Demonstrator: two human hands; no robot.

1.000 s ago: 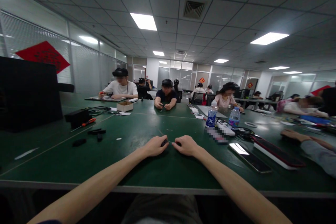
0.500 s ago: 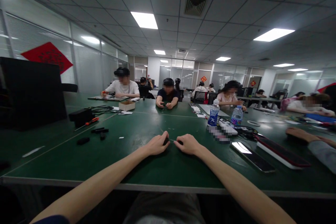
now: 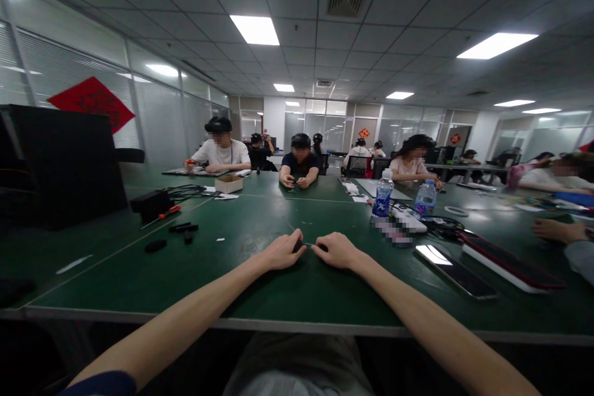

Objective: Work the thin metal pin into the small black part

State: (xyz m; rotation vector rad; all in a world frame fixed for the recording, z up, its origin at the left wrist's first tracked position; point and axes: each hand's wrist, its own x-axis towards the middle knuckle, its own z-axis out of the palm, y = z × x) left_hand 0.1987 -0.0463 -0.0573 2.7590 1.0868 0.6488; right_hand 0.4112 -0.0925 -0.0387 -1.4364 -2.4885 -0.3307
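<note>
Levelled view is the main change since the earlier frame, while both hands have kept nearly the same place near the front of the worktop (image 3: 116, 284). The left hand (image 3: 282, 252) and right hand (image 3: 336, 250) face each other, arched and curled with the fingertips turned inward, not spread flat. A small black piece (image 3: 297, 246) shows at the left fingertips and a second black piece (image 3: 322, 248) at the right; they are too small to identify. Whether either hand is pinching its piece cannot be told, as the fingers hide the contact. The inward, close-set posture appears suited to fine handling of small items. To the right lie a phone (image 3: 455, 272) and a red-edged tablet (image 3: 510, 270), both just outside the hands' immediate area, which leaves the space ahead of the hands unobstructed. Beyond them stand a plastic bottle (image 3: 383, 196) and a tangle of black cable (image 3: 440, 227). Farther left, an orange-handled screwdriver (image 3: 166, 212) lies near a black box (image 3: 151, 205), within a longer reach. A co-worker's hand (image 3: 554, 231) rests at the far right, apart from this work.
</note>
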